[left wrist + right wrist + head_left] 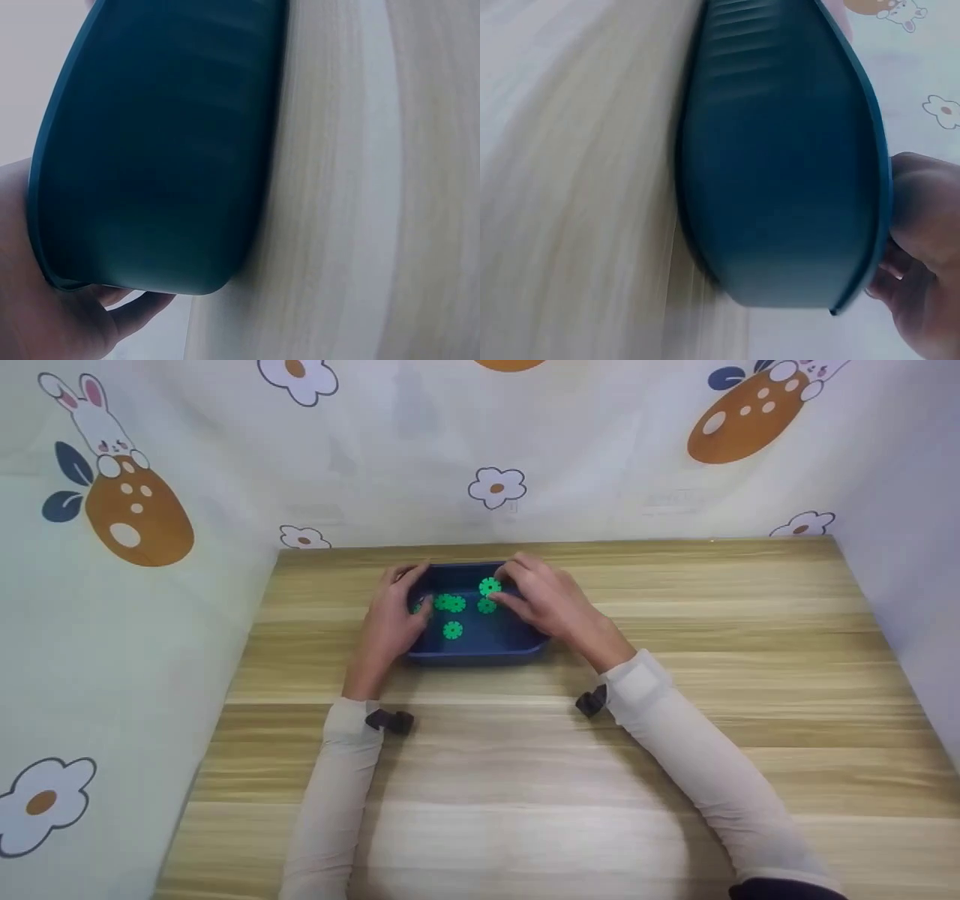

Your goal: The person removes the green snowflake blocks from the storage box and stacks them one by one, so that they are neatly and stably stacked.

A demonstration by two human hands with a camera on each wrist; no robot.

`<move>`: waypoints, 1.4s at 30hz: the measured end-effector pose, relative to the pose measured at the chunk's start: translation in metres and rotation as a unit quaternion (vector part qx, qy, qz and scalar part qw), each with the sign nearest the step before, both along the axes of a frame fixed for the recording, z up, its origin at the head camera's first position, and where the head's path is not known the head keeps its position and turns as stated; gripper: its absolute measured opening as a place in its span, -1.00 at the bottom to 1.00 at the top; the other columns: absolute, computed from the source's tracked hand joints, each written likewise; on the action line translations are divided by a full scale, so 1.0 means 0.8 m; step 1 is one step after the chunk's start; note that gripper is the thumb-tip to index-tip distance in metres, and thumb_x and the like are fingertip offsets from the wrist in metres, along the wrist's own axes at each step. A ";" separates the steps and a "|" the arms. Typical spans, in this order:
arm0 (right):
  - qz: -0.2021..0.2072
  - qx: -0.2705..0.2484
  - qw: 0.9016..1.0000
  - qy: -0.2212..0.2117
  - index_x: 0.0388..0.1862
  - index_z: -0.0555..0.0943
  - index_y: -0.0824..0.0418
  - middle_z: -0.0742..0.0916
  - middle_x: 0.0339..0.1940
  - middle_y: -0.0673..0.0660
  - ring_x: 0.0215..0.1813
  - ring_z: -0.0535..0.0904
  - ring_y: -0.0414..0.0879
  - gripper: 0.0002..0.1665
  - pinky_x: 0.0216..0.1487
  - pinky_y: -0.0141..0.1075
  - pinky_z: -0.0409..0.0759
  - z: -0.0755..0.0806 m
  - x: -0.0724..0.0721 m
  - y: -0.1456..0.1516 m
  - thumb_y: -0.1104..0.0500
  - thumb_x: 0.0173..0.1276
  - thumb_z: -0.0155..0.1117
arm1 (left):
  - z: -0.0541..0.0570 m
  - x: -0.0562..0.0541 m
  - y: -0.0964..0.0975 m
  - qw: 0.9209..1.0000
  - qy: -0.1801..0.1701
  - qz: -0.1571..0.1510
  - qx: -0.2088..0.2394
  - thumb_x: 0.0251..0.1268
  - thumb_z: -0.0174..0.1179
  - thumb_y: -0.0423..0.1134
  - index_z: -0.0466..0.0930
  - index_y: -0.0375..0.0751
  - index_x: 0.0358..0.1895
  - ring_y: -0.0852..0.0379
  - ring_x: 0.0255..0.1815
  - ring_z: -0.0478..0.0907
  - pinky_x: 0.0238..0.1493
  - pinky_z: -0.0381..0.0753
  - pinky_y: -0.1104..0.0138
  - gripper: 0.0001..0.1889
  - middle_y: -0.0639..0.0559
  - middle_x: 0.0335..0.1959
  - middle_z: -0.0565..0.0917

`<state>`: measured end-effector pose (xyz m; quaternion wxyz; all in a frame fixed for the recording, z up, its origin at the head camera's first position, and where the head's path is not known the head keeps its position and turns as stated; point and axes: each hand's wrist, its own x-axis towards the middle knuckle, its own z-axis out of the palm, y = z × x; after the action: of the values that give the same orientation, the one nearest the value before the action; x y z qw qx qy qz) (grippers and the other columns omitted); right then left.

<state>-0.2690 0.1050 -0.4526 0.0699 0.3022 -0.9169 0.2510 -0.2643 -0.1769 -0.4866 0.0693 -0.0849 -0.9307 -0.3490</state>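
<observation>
One green disc [484, 584] is up, pinched in my R hand [546, 597] over the blue bin [480, 657]; L hand [391, 611] grips bin's L end. From remote I see approx. 5 more discs [447, 630] inside, so I'd est. early stage: 1 lifted, others not.

Head view looks forward and down — wrist views, tilted sideways, close, share the blue bin [480, 658].
</observation>
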 end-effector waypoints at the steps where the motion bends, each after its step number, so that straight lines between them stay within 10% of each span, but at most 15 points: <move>1: 0.001 -0.005 1.000 0.008 0.18 0.71 0.24 0.74 0.10 0.17 0.12 0.68 0.09 -0.54 0.21 0.01 0.73 0.000 0.002 0.002 -0.11 0.61 0.34 | 0.000 0.000 -0.001 1.000 0.001 0.000 0.002 0.53 0.30 -0.23 0.47 -0.02 0.60 -0.14 0.60 0.41 0.65 0.39 -0.07 -0.39 -0.14 0.56 0.44; 42: -0.025 -0.091 0.994 0.046 0.04 0.76 0.28 0.79 0.00 0.21 0.04 0.76 0.13 -0.69 0.10 -0.02 0.75 -0.030 0.022 0.131 0.08 0.49 0.50 | 0.001 -0.002 -0.002 1.000 -0.015 -0.002 0.009 0.56 0.28 -0.22 0.44 -0.02 0.62 -0.16 0.61 0.40 0.67 0.36 -0.09 -0.39 -0.17 0.57 0.43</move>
<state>-0.2514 0.2101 -0.4767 0.1451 0.2823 -0.8936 0.3174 -0.2657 -0.1781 -0.4857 0.0557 -0.0811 -0.9282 -0.3588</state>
